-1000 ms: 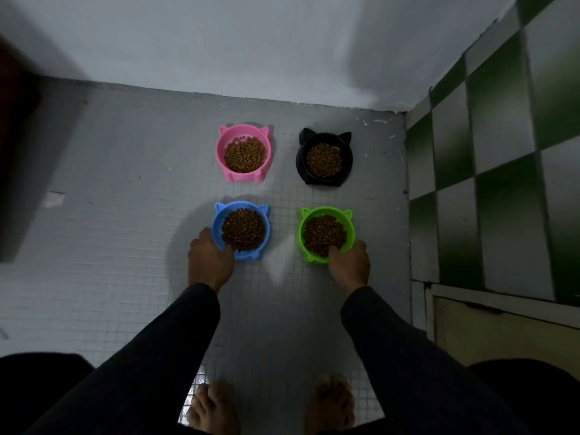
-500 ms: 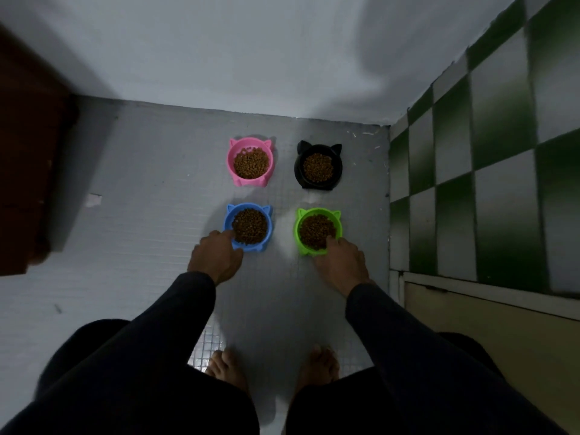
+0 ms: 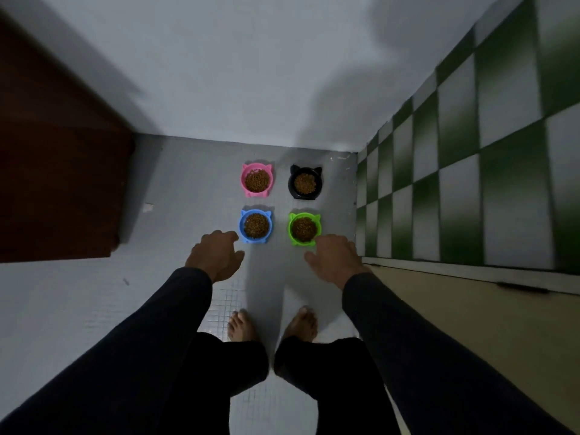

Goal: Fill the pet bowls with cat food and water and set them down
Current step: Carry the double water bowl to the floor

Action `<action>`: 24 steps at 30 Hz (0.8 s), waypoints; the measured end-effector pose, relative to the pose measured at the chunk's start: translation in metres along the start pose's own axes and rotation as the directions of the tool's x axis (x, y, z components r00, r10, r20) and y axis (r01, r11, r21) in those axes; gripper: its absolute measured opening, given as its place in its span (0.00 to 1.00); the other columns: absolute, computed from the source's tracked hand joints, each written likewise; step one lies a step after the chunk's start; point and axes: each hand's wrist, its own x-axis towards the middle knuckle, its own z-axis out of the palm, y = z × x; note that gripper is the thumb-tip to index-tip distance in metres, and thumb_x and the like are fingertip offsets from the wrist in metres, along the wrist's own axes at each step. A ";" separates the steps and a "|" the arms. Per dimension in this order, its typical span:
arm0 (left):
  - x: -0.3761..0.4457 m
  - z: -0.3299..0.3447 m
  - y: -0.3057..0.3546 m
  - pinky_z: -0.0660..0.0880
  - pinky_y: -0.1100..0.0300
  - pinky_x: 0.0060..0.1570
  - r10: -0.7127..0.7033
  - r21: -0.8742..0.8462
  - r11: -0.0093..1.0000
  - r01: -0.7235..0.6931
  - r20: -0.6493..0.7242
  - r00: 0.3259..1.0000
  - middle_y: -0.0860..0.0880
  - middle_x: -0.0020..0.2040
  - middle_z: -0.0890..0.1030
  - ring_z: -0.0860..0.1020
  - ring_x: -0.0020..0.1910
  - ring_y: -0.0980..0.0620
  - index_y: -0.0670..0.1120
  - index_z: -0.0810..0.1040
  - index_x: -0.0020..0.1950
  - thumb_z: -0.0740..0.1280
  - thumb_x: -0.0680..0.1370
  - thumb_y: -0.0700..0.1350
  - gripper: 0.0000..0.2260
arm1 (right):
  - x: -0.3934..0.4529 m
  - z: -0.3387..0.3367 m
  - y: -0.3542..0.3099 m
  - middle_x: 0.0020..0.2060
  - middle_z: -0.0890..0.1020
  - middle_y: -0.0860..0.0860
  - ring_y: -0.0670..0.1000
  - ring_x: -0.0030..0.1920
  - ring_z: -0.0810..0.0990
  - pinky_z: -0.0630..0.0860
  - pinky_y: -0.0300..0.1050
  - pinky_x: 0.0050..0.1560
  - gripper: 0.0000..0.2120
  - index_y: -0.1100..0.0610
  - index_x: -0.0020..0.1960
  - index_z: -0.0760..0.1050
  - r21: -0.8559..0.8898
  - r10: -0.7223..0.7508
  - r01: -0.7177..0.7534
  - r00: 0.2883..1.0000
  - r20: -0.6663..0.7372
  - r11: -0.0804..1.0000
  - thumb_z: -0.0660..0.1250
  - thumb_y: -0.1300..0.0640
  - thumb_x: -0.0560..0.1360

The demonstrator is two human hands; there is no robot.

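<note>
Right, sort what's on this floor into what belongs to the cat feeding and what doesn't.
Belongs to the job:
pink bowl, black bowl, blue bowl, green bowl, each holding kibble
left hand, right hand, both empty

Just there:
brown wooden door
green and white checked wall
white scrap on the floor

Four bowls (image 3: 256,227) sit two-by-two on the floor (image 3: 188,189), beyond both hands (image 3: 216,257).
</note>
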 end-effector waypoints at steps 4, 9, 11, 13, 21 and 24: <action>-0.060 -0.065 0.019 0.73 0.48 0.67 0.022 0.016 1.000 -0.022 0.003 1.000 0.42 0.71 0.76 0.75 0.68 0.42 0.47 0.71 0.76 0.65 0.83 0.55 0.23 | -0.065 -0.060 -0.016 0.54 0.81 0.58 0.60 0.57 0.77 0.70 0.52 0.60 0.14 0.54 0.50 0.75 0.012 0.003 -0.003 1.000 -0.018 1.000 0.62 0.44 0.80; -0.129 -0.140 0.043 0.71 0.51 0.68 0.071 0.038 0.997 -0.072 0.014 0.997 0.44 0.73 0.75 0.74 0.69 0.44 0.46 0.70 0.77 0.65 0.83 0.54 0.23 | -0.137 -0.127 -0.032 0.59 0.80 0.57 0.60 0.60 0.76 0.73 0.53 0.62 0.20 0.55 0.61 0.77 0.050 0.016 -0.014 0.999 -0.034 0.999 0.61 0.41 0.79; -0.153 -0.165 0.053 0.70 0.53 0.68 0.086 0.046 0.995 -0.086 0.009 0.996 0.44 0.73 0.75 0.74 0.70 0.45 0.46 0.70 0.77 0.66 0.83 0.54 0.24 | -0.162 -0.154 -0.038 0.60 0.80 0.57 0.60 0.61 0.76 0.74 0.54 0.62 0.21 0.55 0.63 0.77 0.071 0.009 -0.004 0.997 -0.072 0.997 0.63 0.41 0.79; -0.177 -0.187 0.065 0.70 0.53 0.68 0.105 0.051 0.993 -0.104 -0.017 0.994 0.44 0.73 0.75 0.74 0.70 0.45 0.47 0.70 0.77 0.66 0.83 0.54 0.24 | -0.184 -0.179 -0.041 0.62 0.79 0.58 0.60 0.62 0.77 0.75 0.53 0.61 0.22 0.57 0.64 0.76 0.089 0.010 -0.001 0.995 -0.100 0.996 0.64 0.42 0.78; -0.240 -0.268 0.113 0.74 0.50 0.65 0.201 0.124 0.975 -0.185 -0.131 0.971 0.44 0.71 0.75 0.75 0.67 0.44 0.49 0.71 0.75 0.67 0.82 0.57 0.24 | -0.246 -0.262 -0.049 0.65 0.77 0.58 0.59 0.63 0.77 0.76 0.53 0.63 0.25 0.57 0.70 0.72 0.086 -0.018 0.036 0.978 -0.207 0.996 0.64 0.43 0.79; -0.249 -0.293 0.128 0.73 0.48 0.67 0.229 0.149 0.967 -0.206 -0.159 0.960 0.44 0.72 0.73 0.74 0.69 0.43 0.49 0.69 0.77 0.67 0.81 0.59 0.27 | -0.258 -0.284 -0.047 0.66 0.77 0.57 0.59 0.63 0.76 0.76 0.53 0.63 0.27 0.56 0.70 0.72 0.084 -0.012 0.033 0.972 -0.235 0.996 0.65 0.41 0.77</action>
